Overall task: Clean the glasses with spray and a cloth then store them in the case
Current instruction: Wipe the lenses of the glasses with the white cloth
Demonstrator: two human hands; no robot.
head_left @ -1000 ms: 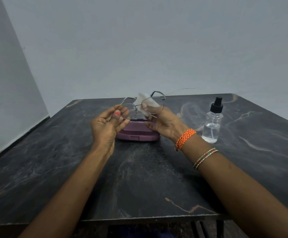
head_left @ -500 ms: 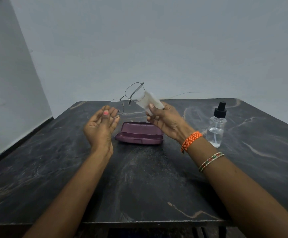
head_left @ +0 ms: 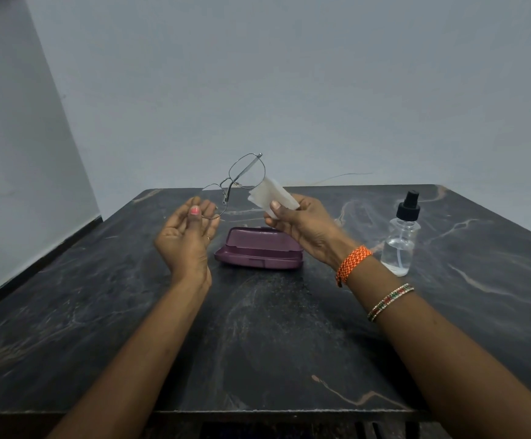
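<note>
Left hand [head_left: 185, 239] up, palm facing in, fingers loosely curled; fingertips pinch lower lens rim of glasses [head_left: 237, 182]. Glasses held in air above counter [head_left: 99, 312], tilted, one lens high, one low. Right hand [head_left: 302, 226] grip closed on white cloth [head_left: 272, 194], thumb on top; cloth touches upper lens edge. Purple case [head_left: 259, 248] shut, flat on counter between and behind hands. Spray bottle [head_left: 402, 236] stands upright on counter, right of case, apart from it. Orange band [head_left: 351, 263] on right wrist.

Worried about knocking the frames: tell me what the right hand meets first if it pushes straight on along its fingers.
Likely the glasses: the right hand points its cloth at their upper lens, though depth is unclear.
</note>
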